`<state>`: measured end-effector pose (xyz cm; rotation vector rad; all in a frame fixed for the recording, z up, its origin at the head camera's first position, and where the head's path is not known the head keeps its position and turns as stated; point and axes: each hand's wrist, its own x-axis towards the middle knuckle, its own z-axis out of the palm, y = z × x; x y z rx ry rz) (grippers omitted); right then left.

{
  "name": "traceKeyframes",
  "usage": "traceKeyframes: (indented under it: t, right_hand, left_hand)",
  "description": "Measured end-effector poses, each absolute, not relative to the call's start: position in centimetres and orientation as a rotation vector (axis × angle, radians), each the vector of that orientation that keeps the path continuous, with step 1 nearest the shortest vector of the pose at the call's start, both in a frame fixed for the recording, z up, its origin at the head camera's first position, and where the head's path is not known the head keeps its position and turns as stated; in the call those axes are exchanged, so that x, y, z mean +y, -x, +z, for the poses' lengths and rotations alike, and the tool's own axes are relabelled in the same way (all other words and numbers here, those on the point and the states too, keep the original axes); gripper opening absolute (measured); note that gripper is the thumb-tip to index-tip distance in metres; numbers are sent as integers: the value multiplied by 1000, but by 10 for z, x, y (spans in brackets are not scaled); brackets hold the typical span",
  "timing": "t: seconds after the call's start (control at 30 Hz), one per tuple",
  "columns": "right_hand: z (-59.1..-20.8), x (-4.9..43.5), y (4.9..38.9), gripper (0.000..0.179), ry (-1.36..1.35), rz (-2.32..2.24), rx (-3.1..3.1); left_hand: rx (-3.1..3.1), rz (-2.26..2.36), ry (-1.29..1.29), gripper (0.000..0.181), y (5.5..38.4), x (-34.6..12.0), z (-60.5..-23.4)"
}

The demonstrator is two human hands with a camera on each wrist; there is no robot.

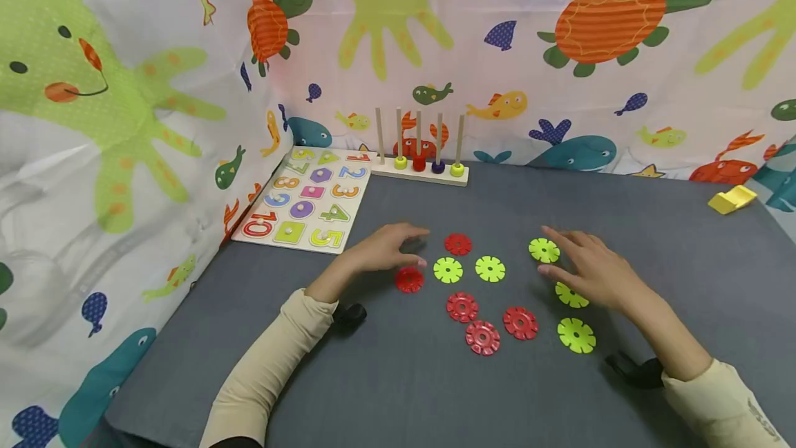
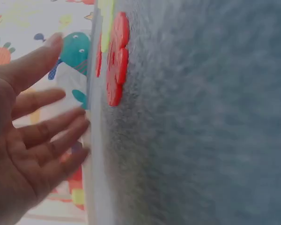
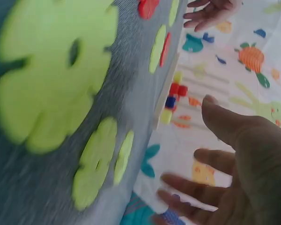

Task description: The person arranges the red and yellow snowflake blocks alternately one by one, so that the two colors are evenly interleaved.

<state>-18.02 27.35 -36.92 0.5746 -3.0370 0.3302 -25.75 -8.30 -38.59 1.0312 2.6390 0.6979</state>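
My left hand (image 1: 384, 247) hovers over the grey table with fingers loosely extended and nothing held. Just below its thumb lies a red notched disc (image 1: 410, 280); another red disc (image 1: 458, 244) is off its fingertips. My right hand (image 1: 591, 267) is likewise relaxed and holds nothing, above a yellow-green disc (image 1: 571, 295) that it partly hides. Beside its fingers sits a second yellow-green disc (image 1: 544, 250). Between the hands are two yellow-green discs (image 1: 490, 269) and several red discs (image 1: 482, 337). In the left wrist view the left palm (image 2: 33, 154) is bare.
A number-and-shape puzzle board (image 1: 298, 200) lies at the back left. Next to it stands a wooden peg rack (image 1: 423, 170) with coloured rings. A yellow block (image 1: 732, 200) sits near the right back edge. Patterned fabric (image 1: 435, 54) hangs behind the table.
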Motion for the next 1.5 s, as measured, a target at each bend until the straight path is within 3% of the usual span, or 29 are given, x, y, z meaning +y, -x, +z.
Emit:
traceKeyframes:
  t: [0.2,0.4,0.63,1.03,1.5]
  right_hand:
    - [-370,240,205,63,-868,472,-2857]
    - [-380,202,229,57,-1187,620,-2856]
    - [-388,168,245,53,-1372,701,-2950]
    - [-394,156,254,48,-1400,700,-3013]
    - [-392,157,253,46,-1385,655,-3015]
  left_hand:
    - [2517,847,-1022,50,257,-99,-390]
    - [2477,739,-1095,55,253,-108,-394]
    - [2489,701,-1107,53,252,-112,-402]
    - [2531,640,-1176,39,249,-109,-400]
    - [2704,469,-1268,43,243,-107,-402]
